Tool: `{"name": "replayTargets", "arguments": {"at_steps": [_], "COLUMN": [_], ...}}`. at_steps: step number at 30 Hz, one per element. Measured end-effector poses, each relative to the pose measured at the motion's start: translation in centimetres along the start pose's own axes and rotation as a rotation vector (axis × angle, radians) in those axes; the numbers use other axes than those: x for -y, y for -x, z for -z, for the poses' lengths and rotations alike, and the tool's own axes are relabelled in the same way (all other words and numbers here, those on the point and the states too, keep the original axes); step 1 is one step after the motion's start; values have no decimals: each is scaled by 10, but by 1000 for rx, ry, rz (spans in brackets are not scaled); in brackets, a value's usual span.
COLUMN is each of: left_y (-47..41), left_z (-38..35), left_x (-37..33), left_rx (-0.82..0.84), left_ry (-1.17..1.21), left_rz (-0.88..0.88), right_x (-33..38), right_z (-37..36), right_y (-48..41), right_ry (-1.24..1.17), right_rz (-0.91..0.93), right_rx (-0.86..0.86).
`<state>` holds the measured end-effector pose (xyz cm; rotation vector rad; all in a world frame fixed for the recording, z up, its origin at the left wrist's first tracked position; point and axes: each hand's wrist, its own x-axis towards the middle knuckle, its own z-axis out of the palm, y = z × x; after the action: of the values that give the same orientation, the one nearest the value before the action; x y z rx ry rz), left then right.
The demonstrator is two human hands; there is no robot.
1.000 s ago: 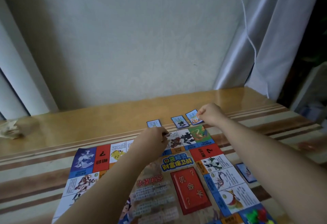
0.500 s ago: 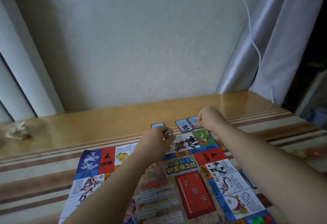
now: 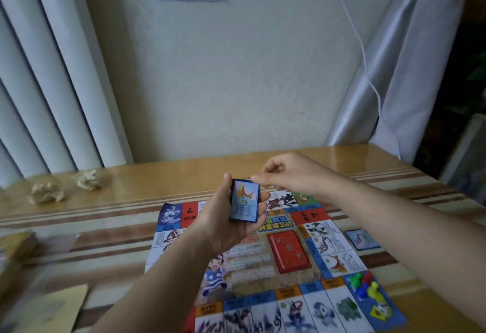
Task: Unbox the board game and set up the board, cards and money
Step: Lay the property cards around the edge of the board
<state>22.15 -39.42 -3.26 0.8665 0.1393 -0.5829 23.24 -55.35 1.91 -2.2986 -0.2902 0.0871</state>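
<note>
The colourful game board [image 3: 265,277] lies flat on the wooden table. Above its far half my left hand [image 3: 226,223] grips a small deck of blue-edged cards [image 3: 244,200], face towards me. My right hand [image 3: 289,172] reaches over from the right, its fingertips pinching the top edge of the deck's front card. A red card stack [image 3: 288,251] sits in the board's middle. One blue card [image 3: 362,238] lies on the table to the right of the board. Coloured plastic pawns [image 3: 364,284] stand on the near right corner square.
Two crumpled paper balls [image 3: 46,192] [image 3: 86,180] lie at the table's far left. A blurred yellowish stack [image 3: 18,247] and a tan sheet [image 3: 50,309] are at the near left. A wall, curtains and a hanging white cable [image 3: 368,75] stand behind the table.
Both hands have lifted from the far board edge. My left hand now holds the deck upright, and my right hand has come back to its top edge. The view tilted up.
</note>
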Motion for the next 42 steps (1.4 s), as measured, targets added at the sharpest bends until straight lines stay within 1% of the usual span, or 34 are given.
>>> {"name": "replayTargets", "arguments": {"at_steps": [6,11,15,18,20,22,25,27,28,30,35,39,40,42], "left_y": [41,67,81,84,80,74,62,54,50,44,33,24,22,19], "left_z": [-21,-23,-23,-29,-35,-44,-65,-80,-87,-100,-118,-107,-103,-96], "left_x": [-2,-6,2,13,22,33,52,65,72,85,109,111,110,107], "left_rx": [-4,95,145,99,35,0,-4,-21,-43,-68,-66,-89,-89,-109], "left_ry": [-218,-278,-364,-418,-376,-299,-208,-176,-183,-214,-246,-135,-101,-57], "left_rz": [-149,-186,-254,-331,-369,-384,-362,-330,-319,-300,-249,-158,-135,-100], "right_x": [24,39,39,34,27,15,-5,-19,-27,-40,-76,-105,-113,-135], "right_z": [0,7,7,6,3,1,4,12,18,29,49,70,75,80], "right_y": [19,41,62,75,83,90,103,112,116,124,137,137,138,136], "right_ry": [-80,-210,-171,-198,-281,-345,-414,-449,-426,-373,-230,-271,-269,-154], "right_rz": [-6,14,29,27,23,-9,-112,-160,-175,-189,-179,-183,-203,-268], "right_rx": [-41,-17,-17,-62,-142,-174,-139,-155,-177,-216,-283,-363,-343,-218]}}
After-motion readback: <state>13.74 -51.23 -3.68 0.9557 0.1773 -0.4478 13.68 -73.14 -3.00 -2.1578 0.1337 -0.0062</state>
